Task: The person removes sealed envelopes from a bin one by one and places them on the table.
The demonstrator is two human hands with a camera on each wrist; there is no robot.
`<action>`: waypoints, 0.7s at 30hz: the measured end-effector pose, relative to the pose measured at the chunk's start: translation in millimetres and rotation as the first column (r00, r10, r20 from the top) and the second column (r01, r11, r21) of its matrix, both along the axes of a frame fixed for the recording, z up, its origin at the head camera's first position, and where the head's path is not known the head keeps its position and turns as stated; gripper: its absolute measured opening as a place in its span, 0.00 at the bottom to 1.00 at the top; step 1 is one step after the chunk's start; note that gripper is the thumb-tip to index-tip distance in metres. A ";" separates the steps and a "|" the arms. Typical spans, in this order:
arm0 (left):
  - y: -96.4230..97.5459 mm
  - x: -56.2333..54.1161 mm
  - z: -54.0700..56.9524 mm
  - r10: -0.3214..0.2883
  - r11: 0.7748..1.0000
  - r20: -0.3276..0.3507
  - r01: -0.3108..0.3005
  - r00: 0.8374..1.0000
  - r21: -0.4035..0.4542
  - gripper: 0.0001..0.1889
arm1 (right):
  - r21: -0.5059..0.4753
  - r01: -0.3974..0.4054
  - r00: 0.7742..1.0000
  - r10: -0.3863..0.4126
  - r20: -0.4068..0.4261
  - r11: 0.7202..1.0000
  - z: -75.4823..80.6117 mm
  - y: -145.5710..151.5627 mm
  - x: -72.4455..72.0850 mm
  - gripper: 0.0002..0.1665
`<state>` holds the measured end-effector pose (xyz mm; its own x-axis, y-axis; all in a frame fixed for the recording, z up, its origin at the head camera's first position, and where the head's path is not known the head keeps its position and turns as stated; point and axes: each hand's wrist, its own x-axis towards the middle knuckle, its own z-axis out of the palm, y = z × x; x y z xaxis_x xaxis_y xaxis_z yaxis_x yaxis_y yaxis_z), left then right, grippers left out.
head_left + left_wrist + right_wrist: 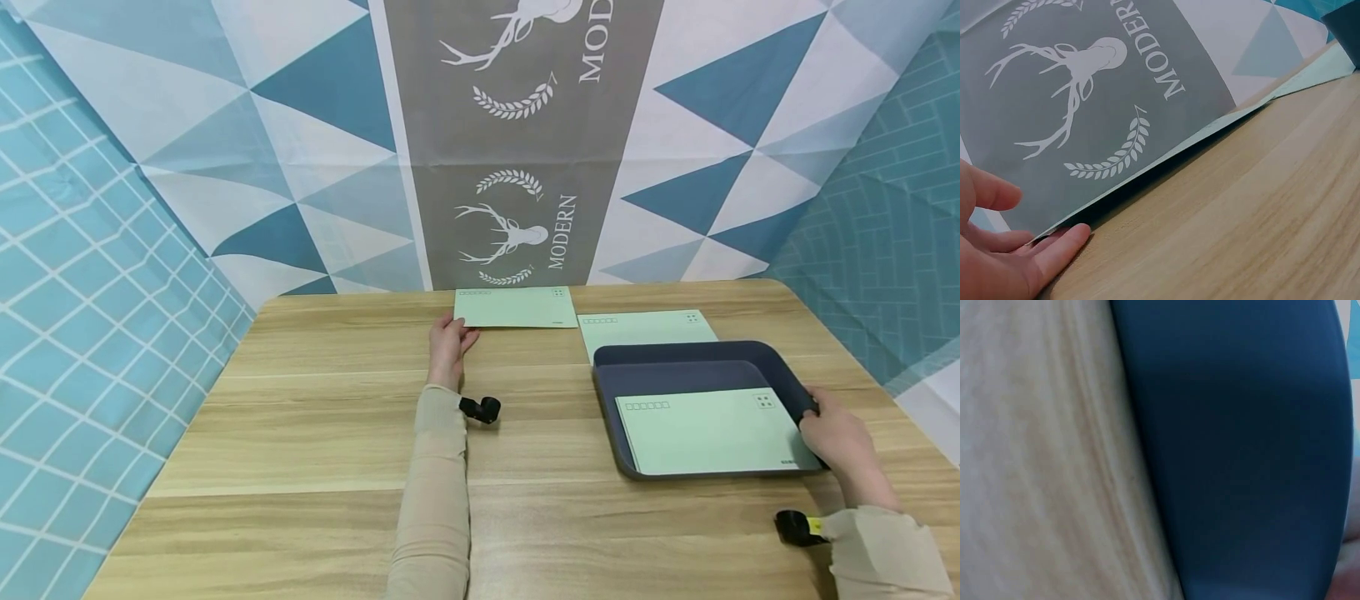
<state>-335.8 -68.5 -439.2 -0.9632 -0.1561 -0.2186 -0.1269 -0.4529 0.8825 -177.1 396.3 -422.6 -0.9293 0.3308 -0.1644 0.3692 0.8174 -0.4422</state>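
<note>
I had the left hand [450, 343] pinching the near left corner of the far envelope [517, 307], fingers barely parted, its front edge raised off the table [315, 433]. That envelope lay at the table's back edge, long axis left to right, well apart from the right hand [838, 433], which I had closed firmly round the right rim of the tray [675, 377]. The tray stood rightward and closer to me.
</note>
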 end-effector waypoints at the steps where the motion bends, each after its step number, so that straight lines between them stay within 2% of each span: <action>1: -0.1 0.2 0.6 -0.007 1.000 0.000 0.007 1.000 -0.018 0.26 | 0.000 0.000 1.000 0.000 0.000 1.000 0.0 0.0 0.1 0.30; 6: -5.6 1.6 3.5 -0.068 0.988 0.034 0.072 0.997 -0.138 0.26 | 0.005 -0.002 1.000 0.002 0.000 1.000 0.3 0.2 0.1 0.30; 12: -13.2 2.4 6.0 -0.122 0.946 0.079 0.140 0.989 -0.292 0.25 | 0.006 -0.010 1.000 0.010 -0.006 1.000 0.7 0.3 0.4 0.30; 16: -14.7 2.2 5.8 -0.140 0.929 0.084 0.160 0.987 -0.333 0.25 | 0.004 -0.010 1.000 0.010 -0.006 1.000 0.6 0.5 0.6 0.30; 21: -14.6 1.8 4.7 -0.142 0.927 0.077 0.160 0.987 -0.340 0.26 | 0.008 -0.011 1.000 0.011 -0.007 1.000 -0.1 0.5 0.6 0.29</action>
<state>-334.0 -83.1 -434.6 -0.9705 -0.0834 -0.2262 -0.2182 -0.0947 0.9713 -176.5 396.8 -422.7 -0.9340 0.3221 -0.1548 0.3571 0.8250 -0.4380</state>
